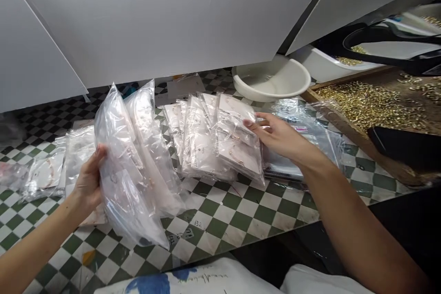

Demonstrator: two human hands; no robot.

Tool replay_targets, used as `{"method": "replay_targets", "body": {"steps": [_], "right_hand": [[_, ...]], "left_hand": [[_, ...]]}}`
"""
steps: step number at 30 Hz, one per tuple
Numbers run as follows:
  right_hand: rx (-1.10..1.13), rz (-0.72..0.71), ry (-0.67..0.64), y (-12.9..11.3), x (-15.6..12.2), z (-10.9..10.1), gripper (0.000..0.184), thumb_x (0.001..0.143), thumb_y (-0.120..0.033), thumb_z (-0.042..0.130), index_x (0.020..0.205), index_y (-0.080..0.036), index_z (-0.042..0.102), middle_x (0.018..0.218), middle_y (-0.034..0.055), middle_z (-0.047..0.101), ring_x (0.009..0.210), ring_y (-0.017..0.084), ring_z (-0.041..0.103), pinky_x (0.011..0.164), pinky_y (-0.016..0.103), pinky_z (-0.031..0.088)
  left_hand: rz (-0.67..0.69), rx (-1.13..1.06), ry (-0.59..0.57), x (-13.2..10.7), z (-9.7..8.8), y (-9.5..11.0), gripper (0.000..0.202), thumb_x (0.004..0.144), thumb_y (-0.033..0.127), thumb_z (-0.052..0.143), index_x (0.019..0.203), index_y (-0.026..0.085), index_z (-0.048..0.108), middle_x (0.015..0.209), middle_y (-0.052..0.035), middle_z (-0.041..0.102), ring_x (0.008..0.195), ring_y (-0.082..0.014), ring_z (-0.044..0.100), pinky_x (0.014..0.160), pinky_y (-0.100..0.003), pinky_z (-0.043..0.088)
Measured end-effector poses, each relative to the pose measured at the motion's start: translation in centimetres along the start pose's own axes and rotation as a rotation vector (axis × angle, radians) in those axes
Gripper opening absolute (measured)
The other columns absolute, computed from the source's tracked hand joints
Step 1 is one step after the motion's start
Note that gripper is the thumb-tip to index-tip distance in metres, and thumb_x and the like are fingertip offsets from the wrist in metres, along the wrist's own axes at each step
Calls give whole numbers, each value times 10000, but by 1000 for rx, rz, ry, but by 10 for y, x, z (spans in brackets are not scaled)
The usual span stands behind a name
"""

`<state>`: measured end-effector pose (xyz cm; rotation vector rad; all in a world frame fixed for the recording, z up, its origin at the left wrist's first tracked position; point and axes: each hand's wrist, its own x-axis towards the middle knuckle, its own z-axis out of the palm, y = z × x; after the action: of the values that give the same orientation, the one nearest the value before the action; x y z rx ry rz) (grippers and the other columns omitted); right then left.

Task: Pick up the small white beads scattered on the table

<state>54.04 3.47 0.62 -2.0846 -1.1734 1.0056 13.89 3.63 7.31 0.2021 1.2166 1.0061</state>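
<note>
My left hand (90, 179) is closed on the left edge of a large clear plastic bag (126, 179) with pale cards inside. Another such bag (151, 151) leans against its right side. My right hand (275, 135) pinches the upper right edge of a bagged jewelry card pack (239, 135), thumb in front and fingers partly behind. This pack is the rightmost of a leaning row of similar packs (198, 142). Small gold-coloured pieces show through the plastic. Farther left, more bagged cards (81, 147) lie partly hidden behind my left hand.
A checkered tabletop (241, 213) lies beneath everything. Behind my right hand are flat clear bags (317, 142) and a white basin (272, 80). At right, a wooden tray (361, 149) holds many small gold-coloured metal pieces and a dark flat object (406, 149). White panels (165, 23) hang low across the back.
</note>
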Motion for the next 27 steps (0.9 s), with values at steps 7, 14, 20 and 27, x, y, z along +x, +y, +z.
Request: {"method": "replay_targets", "body": {"steps": [7,14,20,27], "right_hand": [[176,-58,-170,-30,-2,30,1253,650,-719,894,1661,-206,358,1659,223,439,1561,447,390,1246,628,412],[257,-274,-293,-49,-26,57,1150,767,-660,853,1698,-339,258,1695,146,409,1570,390,392,1223,620,441],[332,-427,-420,-60,-45,62,1065,890,-612,755,1730,-378,144,1817,-14,22,1665,395,116,1316,607,286],[449,-210,-446,-59,-39,65,1115,900,-771,611,1743,-343,20,1808,-19,5,1674,357,71,1341,642,146]], "left_hand": [[23,57,59,11,30,-9,97,924,286,787,894,199,759,792,-12,756,755,-178,767,813,-292,675],[31,240,92,23,45,-13,128,843,267,873,881,190,777,893,-15,799,728,-177,766,676,-276,672],[60,438,118,19,48,-6,446,662,247,1000,1028,136,770,816,-28,789,631,-187,743,535,-271,634],[149,523,136,12,63,-11,834,639,340,1023,1344,151,618,1096,-93,812,833,-230,797,560,-260,646]]}}
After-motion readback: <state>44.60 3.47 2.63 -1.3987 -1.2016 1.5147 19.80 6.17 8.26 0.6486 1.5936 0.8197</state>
